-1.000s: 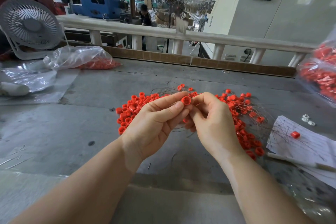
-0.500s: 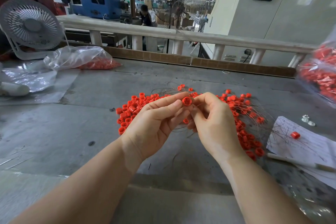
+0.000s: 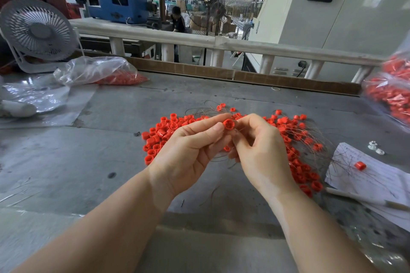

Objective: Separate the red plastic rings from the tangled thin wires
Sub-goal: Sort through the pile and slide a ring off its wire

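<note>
A red plastic ring (image 3: 228, 123) is raised above the grey table (image 3: 88, 162), pinched between thumb and forefinger of my left hand (image 3: 188, 150). My right hand (image 3: 259, 148) sits close beside it, fingers curled and pinching thin wire just right of the ring. A small red ring (image 3: 226, 148) shows between the two hands lower down. Behind the hands lies a pile of red rings (image 3: 159, 135) on the left, and on the right more rings tangled in thin wires (image 3: 297, 139).
A paper sheet (image 3: 372, 175) at the right carries one red ring (image 3: 359, 165) and loose wires. Bags of red rings lie at the far right (image 3: 390, 93) and back left (image 3: 99, 71). A white fan (image 3: 37, 31) stands at the back left.
The two hands stay together with the ring pinched between them; the fingers have shifted only slightly.
</note>
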`<state>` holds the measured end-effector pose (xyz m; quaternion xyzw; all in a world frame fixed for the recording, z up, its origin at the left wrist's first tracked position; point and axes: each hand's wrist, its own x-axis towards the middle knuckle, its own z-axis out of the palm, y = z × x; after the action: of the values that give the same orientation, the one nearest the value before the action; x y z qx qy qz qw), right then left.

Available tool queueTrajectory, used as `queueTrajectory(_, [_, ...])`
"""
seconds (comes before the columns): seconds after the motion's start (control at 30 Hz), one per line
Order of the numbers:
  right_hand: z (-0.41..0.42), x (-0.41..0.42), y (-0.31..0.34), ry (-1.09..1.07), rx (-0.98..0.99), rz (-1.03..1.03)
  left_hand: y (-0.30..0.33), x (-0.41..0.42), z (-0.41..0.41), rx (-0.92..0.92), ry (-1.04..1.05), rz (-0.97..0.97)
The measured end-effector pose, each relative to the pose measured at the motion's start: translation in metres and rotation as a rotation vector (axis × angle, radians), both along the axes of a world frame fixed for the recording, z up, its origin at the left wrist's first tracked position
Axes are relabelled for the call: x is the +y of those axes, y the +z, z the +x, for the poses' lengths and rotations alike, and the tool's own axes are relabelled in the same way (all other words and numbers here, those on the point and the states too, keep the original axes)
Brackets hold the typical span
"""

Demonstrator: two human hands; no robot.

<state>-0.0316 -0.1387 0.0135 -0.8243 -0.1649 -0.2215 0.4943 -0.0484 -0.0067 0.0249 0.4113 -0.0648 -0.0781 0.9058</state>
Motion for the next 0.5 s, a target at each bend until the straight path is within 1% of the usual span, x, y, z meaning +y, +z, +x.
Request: queueTrajectory(0.5, [-0.0008,0.0003,0.0001,-0.044,-0.042,0.001,-0.0001,-0.0011,0.0005,0.018,0.016,-0.022])
